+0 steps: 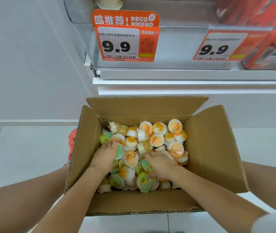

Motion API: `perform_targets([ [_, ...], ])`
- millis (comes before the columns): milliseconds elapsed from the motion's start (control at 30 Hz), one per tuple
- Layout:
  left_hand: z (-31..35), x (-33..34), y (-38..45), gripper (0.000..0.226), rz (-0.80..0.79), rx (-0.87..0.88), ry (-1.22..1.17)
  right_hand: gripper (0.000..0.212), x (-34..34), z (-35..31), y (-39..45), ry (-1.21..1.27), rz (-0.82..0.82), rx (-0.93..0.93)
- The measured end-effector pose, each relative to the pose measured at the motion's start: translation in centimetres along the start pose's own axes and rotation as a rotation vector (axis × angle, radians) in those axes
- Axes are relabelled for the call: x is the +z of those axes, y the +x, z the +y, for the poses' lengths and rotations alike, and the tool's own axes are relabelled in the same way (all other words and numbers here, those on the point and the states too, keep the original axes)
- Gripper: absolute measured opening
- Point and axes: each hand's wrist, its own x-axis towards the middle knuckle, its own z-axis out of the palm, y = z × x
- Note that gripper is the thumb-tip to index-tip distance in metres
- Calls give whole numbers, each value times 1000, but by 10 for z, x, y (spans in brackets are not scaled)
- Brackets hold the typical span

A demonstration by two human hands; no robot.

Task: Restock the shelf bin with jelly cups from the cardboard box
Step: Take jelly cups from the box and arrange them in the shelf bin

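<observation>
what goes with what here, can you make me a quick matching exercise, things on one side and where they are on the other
Things:
1. left hand
2. right hand
3. cardboard box
4. price tag

Places:
a. on the shelf edge above the box
b. among the jelly cups, left part of the box
c. on the floor below the shelf
d. among the cups, right of centre

Pairs: 1-b, 2-d, 3-c, 4-a

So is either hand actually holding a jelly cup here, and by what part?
Cannot be told. Both the left hand and right hand are dug into the jelly cups in the cardboard box, fingertips hidden.
</observation>
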Motion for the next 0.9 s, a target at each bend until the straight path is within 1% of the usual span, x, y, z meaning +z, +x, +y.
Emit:
perform_targets([
  [133,-1,6,4,64,38,28,-85,71,3,-6,11,-31,-28,58],
  [267,0,9,5,69,75,57,-154,70,3,-2,12,11,-64,100],
  [333,0,9,5,66,67,54,-211,65,4,-3,10,15,-41,94],
  [433,-1,3,-1,61,92,-4,-411,59,4,-5,4,62,47,59],
  [500,2,-8,-11,57,122,-28,-571,55,-3,-4,-1,219,103,88],
  [567,7,-26,-22,54,187,-44,-742,59,-20,-3,-6,447,139,142],
  [633,12,-54,-34,59,249,-60,-911,68,-47,-4,-15,657,149,171],
  [667,14,-71,-39,61,268,-54,-984,69,-64,-4,-20,726,157,169],
  [700,14,-91,-43,62,278,-38,-1044,64,-84,-5,-27,787,173,158],
  [767,13,-135,-51,62,305,14,-1118,51,-128,-5,-44,905,238,141],
  [833,11,-180,-61,61,352,87,-1136,48,-172,-4,-66,1038,342,125],
  [900,9,-217,-72,61,394,158,-1105,47,-213,-7,-92,1263,432,75],
])
